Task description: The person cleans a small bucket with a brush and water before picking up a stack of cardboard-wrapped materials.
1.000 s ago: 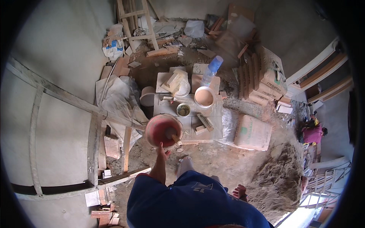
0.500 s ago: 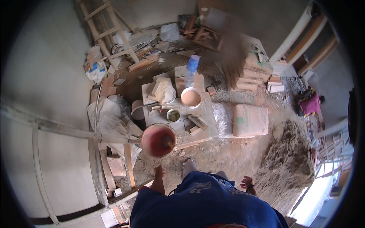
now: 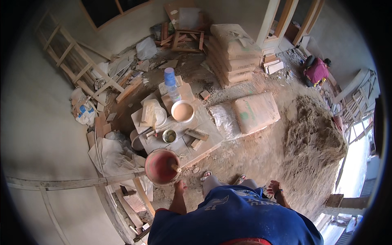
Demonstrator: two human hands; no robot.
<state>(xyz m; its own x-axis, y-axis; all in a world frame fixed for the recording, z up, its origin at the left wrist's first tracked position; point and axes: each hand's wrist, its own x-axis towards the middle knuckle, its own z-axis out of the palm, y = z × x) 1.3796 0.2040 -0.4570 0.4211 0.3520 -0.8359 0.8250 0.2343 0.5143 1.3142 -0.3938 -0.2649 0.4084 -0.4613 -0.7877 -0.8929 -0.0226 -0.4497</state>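
Note:
My left hand hangs just below a round reddish bucket, apart from its rim as far as I can tell. It holds nothing, its fingers loosely bent. Inside the bucket leans a tool with a wooden handle, its lower end hard to make out. Over the dirt floor on the other side of my body hangs my right hand, empty with fingers spread. Beyond the bucket, a low tile-topped stand carries a tub of beige liquid, a small tin and wood offcuts.
A plastic bottle with a blue cup on top stands farther back. Bags lie flat and stacked. A sand heap rises at right. A ladder leans at far left. Another person crouches at far right.
The view has swung to the right, so the stand and bags now appear farther left. Both hands stay low beside my body, with nothing taken hold of.

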